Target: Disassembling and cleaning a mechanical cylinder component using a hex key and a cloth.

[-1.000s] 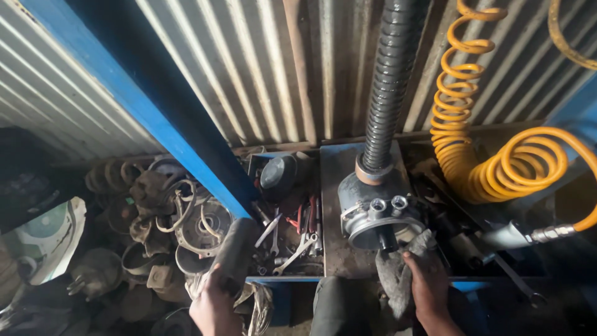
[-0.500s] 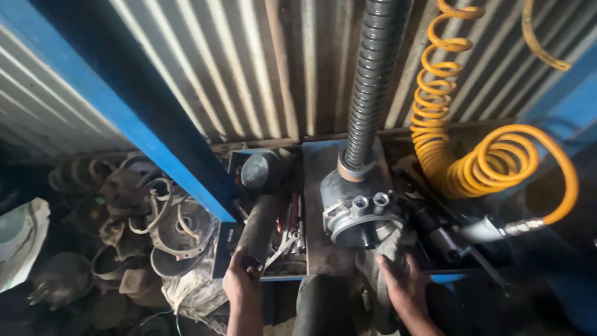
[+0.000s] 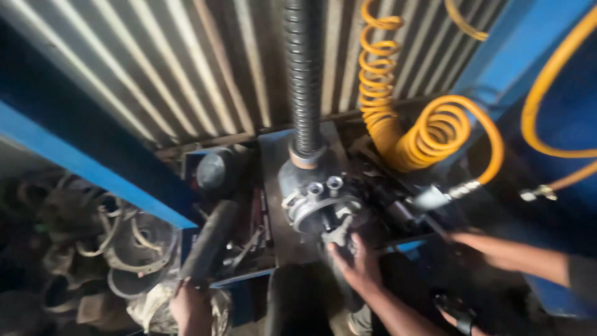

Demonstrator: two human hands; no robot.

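At 9 o'clock a pile of clamps (image 3: 118, 239) lies in shadow; individual pieces are blurred and hard to separate. A blue beam (image 3: 93, 165) runs diagonally above the pile, from 9 o'clock toward centre. At 7 o'clock the left hand (image 3: 189, 305) is closed around the lower end of a dark cylinder (image 3: 210, 239), which slants up toward 12 o'clock; the hand is cut off by the bottom edge, and its fingers cannot be counted. Just right of the cylinder a tool tray (image 3: 249, 249) holds small hand tools, too blurred to identify. A round dark part (image 3: 214, 171) sits above the tray at 10 o'clock. At centre a ribbed column (image 3: 305, 74) descends from 12 o'clock into a metal housing (image 3: 314, 196) carrying two bolt heads on top. At 6 o'clock the right hand (image 3: 354, 264) grips a small metal piece (image 3: 339, 235) that touches the housing's lower edge; the fingers curl round it, and the piece's shape is partly hidden by them. At 2 o'clock a coiled yellow hose (image 3: 429, 134) hangs down and ends in a metal fitting (image 3: 460, 188). At 4 o'clock another person's hand (image 3: 491, 247) reaches in from the right, motion-blurred; whether it holds anything cannot be told. The area below it is dark and unreadable.
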